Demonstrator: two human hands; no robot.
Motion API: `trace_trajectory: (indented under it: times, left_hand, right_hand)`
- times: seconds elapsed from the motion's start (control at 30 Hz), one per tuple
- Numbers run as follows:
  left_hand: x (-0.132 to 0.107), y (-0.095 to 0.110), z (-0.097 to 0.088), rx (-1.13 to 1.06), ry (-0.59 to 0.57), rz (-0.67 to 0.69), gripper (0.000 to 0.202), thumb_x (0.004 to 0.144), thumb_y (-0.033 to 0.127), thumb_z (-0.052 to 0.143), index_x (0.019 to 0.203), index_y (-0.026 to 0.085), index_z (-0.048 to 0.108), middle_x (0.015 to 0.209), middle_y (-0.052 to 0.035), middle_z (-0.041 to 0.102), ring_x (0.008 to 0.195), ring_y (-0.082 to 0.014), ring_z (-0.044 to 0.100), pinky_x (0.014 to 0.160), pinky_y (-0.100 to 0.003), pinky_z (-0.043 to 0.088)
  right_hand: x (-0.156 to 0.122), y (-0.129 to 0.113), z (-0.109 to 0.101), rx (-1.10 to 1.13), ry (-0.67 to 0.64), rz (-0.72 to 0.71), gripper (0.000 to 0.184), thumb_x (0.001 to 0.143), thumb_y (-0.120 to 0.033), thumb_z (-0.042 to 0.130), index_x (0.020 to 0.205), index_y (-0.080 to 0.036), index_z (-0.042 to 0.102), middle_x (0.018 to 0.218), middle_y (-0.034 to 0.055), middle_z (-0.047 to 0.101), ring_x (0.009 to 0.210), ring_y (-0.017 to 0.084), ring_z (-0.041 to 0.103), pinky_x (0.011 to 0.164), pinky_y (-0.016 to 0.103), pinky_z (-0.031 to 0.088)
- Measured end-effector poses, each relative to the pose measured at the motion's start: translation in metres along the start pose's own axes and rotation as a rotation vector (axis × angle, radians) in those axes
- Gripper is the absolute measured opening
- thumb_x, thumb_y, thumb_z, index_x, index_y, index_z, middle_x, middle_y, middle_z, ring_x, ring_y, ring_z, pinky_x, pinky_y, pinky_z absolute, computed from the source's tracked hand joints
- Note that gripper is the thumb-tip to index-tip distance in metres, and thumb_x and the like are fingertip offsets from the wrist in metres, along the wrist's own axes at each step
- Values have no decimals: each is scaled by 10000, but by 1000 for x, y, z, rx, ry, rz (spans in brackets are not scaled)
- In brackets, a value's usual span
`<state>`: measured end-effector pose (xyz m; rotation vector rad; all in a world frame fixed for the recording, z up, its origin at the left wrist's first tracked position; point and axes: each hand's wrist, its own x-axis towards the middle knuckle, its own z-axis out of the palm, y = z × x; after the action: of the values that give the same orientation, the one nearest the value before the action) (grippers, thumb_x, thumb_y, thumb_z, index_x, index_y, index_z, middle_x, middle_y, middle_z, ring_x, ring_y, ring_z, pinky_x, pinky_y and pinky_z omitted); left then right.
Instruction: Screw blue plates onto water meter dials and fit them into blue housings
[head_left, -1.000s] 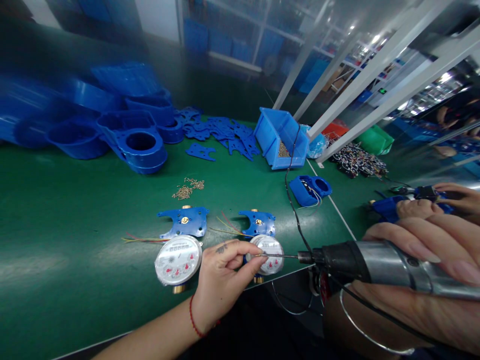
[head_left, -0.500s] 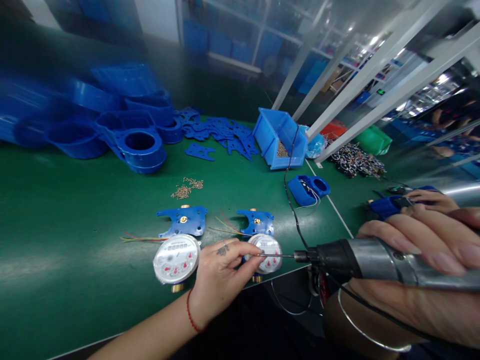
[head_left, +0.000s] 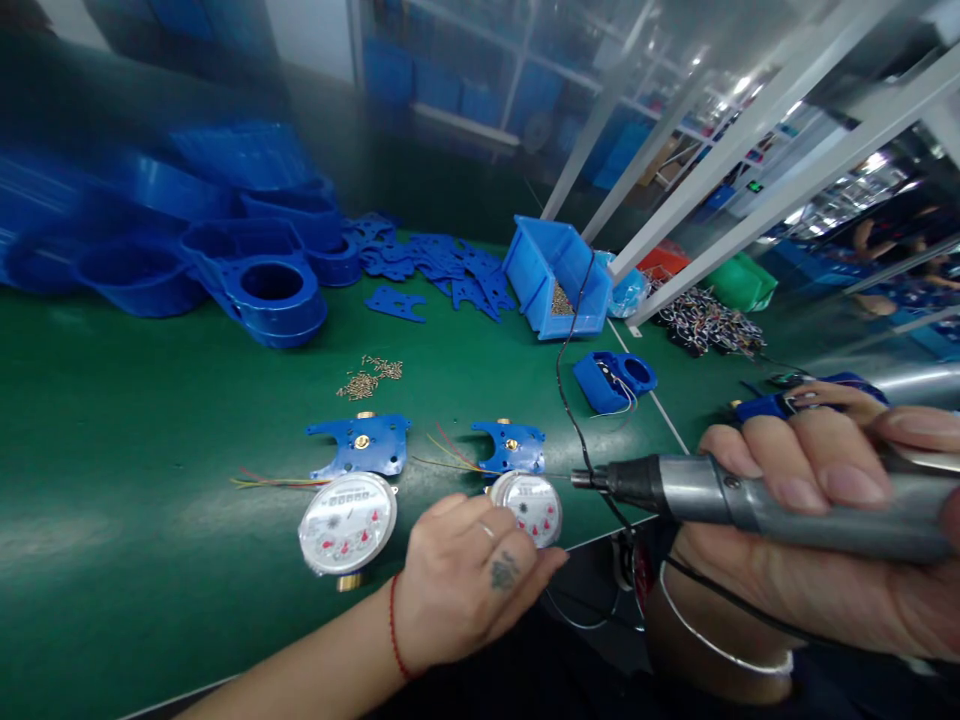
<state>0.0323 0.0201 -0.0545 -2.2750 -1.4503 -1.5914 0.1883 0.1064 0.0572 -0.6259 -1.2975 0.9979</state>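
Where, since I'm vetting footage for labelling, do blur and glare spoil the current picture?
Head view: the leftmost blue housings look smeared and soft; head view: the background shelving is hazy; head view: pale glare lies on the green table at left; head view: the meter by the left hand shows distinct red pointers but unreadable small print.

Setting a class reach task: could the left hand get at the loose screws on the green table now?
Probably yes: past the left hand, only thin wires reach into the gap between left dial and right dial; nothing covers the loose screws. The hand's grip is hidden.
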Motion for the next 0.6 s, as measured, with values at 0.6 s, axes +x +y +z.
trace_trajectory:
  times: [0.6]
  left_hand:
    - [7, 0, 62, 119, -354, 182, 173, 865, 148, 547, 699, 167, 501, 597, -1, 537, 597, -174, 543, 503, -309, 299]
  right_hand:
    - [6, 65, 34, 28, -123, -95, 91, 761, -238, 675, 846, -228, 645, 586, -36, 523, 462, 126, 479, 453, 277, 421]
